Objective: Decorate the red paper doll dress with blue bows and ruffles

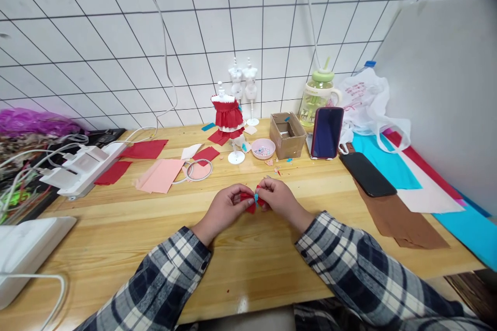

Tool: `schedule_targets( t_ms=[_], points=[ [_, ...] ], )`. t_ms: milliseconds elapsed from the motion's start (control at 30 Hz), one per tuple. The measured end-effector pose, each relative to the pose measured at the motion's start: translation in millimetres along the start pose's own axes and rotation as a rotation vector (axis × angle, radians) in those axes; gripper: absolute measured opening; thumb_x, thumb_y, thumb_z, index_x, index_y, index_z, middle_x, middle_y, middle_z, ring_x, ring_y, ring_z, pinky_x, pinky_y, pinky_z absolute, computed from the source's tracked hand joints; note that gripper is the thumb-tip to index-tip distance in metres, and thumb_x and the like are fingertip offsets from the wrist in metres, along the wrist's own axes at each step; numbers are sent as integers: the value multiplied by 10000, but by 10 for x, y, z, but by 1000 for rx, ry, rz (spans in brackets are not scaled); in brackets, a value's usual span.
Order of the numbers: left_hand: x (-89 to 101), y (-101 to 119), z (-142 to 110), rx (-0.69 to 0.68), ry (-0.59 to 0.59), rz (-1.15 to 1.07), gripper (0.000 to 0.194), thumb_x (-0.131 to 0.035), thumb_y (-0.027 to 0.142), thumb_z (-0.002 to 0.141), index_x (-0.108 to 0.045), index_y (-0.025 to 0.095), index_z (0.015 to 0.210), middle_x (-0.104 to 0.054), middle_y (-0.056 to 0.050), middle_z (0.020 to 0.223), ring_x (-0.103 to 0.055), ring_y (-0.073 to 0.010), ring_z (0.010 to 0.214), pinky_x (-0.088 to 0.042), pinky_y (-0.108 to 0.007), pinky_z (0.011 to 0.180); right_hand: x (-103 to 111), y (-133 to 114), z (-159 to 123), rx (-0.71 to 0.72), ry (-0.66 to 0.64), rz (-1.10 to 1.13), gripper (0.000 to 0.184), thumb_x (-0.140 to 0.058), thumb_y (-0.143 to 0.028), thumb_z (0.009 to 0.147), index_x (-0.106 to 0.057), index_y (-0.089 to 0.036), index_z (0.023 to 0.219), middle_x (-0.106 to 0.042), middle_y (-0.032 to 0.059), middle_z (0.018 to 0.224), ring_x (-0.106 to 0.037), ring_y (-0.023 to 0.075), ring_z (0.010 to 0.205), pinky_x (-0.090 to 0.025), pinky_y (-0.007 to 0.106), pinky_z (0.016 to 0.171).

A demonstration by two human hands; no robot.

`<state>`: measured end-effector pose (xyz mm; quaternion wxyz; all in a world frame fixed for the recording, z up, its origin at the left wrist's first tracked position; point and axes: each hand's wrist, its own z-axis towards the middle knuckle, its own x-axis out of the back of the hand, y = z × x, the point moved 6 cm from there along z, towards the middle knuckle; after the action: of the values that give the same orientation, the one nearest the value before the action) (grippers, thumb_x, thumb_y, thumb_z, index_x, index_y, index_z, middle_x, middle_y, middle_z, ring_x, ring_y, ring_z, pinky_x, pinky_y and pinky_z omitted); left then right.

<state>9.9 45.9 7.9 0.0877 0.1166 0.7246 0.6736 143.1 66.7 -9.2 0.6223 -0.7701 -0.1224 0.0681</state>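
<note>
Red cloth piece (249,209), over table (248,258), pinched at both sides by left hand (228,208) and right hand (280,198). Looks like fixing blue strip (256,198) round its middle; next probably calls for snugging strip, folds held.

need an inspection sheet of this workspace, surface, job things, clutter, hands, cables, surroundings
Surface: wooden table, small scraps near the pink bowl.
Job's things: red fabric piece with a blue middle, partly covered.
Clutter: black phone overlapping brown fabric; upright phone beside the cardboard box.
Hands: left hand and right hand both pinch the red fabric piece.
Cables: hanging white cable before the tiled wall; another cable at lower left.
Surroundings: tiled wall behind, white panel at right.
</note>
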Motion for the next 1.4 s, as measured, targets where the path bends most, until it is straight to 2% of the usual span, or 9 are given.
schedule_targets(
  t_ms=[200, 333, 367, 433, 533, 667, 800, 1167, 1400],
  points=[
    [-4, 10, -3, 5, 15, 5, 222, -728, 315, 709, -622, 161, 829, -673, -11, 712, -627, -130, 645, -491, -249, 642, 6, -4, 11, 29, -29, -103, 132, -536, -329, 771, -520, -201, 745, -544, -45, 588, -488, 94, 426, -441, 231, 422],
    [96, -48, 21, 32, 134, -21, 256, -737, 322, 697, -610, 156, 845, -683, -21, 728, -630, -131, 632, -485, -246, 625, 201, -295, -102, 358, 263, -360, 216, -599, -335, 765, -582, -189, 923, -609, 20, 840, -543, 124, 642, -461, 263, 600],
    [120, -63, 26, 36, 159, -27, 265, -738, 324, 697, -607, 155, 855, -687, -25, 735, -634, -134, 635, -485, -248, 625, 209, -373, -150, 447, 296, -433, 194, -603, -326, 774, -598, -187, 909, -609, 24, 845, -545, 131, 685, -451, 268, 643],
    [144, -80, 33, 35, 182, -18, 271, -737, 325, 697, -609, 152, 862, -691, -34, 742, -642, -143, 647, -487, -253, 630, 158, -449, -207, 534, 248, -534, 148, -588, -327, 808, -629, -186, 825, -606, 22, 784, -548, 142, 725, -428, 271, 683],
    [148, -68, 28, 7, 203, 53, 233, -716, 317, 712, -619, 152, 844, -689, -40, 750, -643, -150, 661, -493, -260, 638, 73, -396, -193, 470, 144, -557, 221, -570, -375, 834, -658, -186, 759, -601, 18, 717, -544, 140, 694, -403, 260, 639],
    [127, -10, 1, -49, 239, 178, 171, -682, 285, 732, -644, 158, 839, -693, -44, 797, -643, -152, 704, -499, -259, 663, 43, -212, -92, 303, 116, -465, 261, -567, -418, 821, -670, -184, 766, -594, -2, 657, -510, 119, 603, -373, 236, 554],
    [125, 25, -13, -58, 262, 218, 184, -677, 306, 737, -656, 155, 841, -696, -47, 803, -637, -157, 716, -498, -263, 677, 46, -97, -26, 222, 110, -425, 208, -606, -388, 775, -683, -198, 809, -578, -21, 622, -497, 111, 562, -348, 224, 509],
    [173, 69, -14, -41, 434, -3, 248, -756, 360, 664, -643, 150, 734, -669, -17, 674, -587, -134, 616, -462, -258, 634, -44, -120, -73, 169, 146, -261, 218, -624, -398, 746, -708, -196, 744, -647, 4, 615, -528, 128, 543, -373, 251, 520],
    [111, -34, 8, 4, 380, -340, 252, -782, 295, 643, -630, 135, 765, -635, 14, 652, -551, -94, 620, -432, -224, 639, -52, -99, -51, 112, 124, -122, 224, -625, -380, 716, -673, -164, 741, -643, 5, 644, -531, 128, 570, -383, 243, 534]
  ],
)
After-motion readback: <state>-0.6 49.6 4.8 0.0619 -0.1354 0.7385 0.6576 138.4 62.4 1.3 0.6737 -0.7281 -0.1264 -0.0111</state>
